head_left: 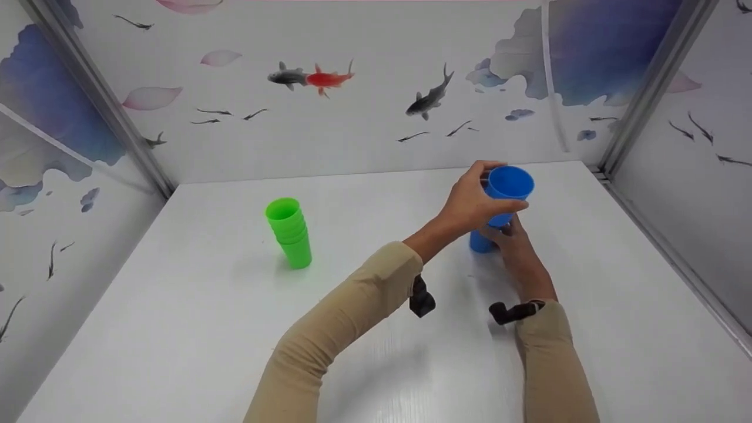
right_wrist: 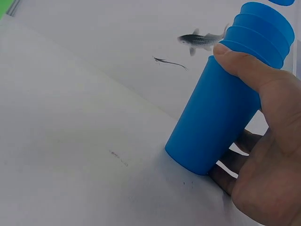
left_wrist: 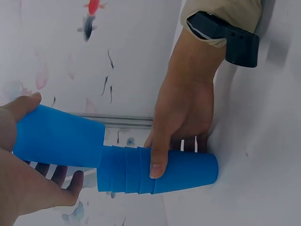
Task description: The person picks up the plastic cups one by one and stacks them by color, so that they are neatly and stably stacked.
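Observation:
A single blue cup [head_left: 510, 183] is held in my left hand [head_left: 472, 200], thumb on one side and fingers on the other. Below it my right hand [head_left: 521, 254] grips a stack of nested blue cups [right_wrist: 214, 110], thumb across the front just under the layered rims. The stack's base meets the tabletop in the right wrist view. In the left wrist view, the base of the held cup [left_wrist: 61, 136] overlaps the top edge of the stack [left_wrist: 188, 170]. Fingers of the right hand are partly hidden behind the stack.
Several nested green cups [head_left: 295, 244] stand on the left half of the white table [head_left: 194, 329]. Walls painted with fish and petals enclose the back and both sides. A small black camera [head_left: 421, 298] is strapped to the left wrist, another [head_left: 506, 313] to the right.

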{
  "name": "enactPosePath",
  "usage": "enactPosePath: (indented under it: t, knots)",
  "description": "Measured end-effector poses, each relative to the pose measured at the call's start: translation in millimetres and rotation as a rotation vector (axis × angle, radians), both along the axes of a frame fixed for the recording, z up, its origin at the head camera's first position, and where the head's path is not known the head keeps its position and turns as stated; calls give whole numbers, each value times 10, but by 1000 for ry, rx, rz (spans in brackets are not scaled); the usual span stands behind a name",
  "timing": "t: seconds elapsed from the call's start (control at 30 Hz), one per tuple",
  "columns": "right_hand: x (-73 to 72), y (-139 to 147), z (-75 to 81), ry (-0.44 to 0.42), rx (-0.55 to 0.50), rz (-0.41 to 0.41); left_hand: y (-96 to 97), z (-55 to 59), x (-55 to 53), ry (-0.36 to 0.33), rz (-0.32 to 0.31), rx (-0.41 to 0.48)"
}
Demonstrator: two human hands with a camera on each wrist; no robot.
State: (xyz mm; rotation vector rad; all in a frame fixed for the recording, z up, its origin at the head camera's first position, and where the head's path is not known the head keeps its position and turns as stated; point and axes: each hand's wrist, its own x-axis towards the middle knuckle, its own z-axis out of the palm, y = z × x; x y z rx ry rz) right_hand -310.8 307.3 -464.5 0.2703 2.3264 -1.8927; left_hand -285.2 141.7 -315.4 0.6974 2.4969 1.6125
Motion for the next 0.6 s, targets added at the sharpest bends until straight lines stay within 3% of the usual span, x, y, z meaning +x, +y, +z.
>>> enactPosePath:
  t: [0.2, 0.37, 0.6]
  knots:
    - [-11, -13, 7, 14, 30, -5, 65, 50, -91, 25, 12, -17]
    - [-20, -2, 22, -13, 101, -7, 67, 48, -219, 40, 71, 22]
    - [-17, 8, 15, -1, 55, 0, 76, 29, -342, 66, 109, 69]
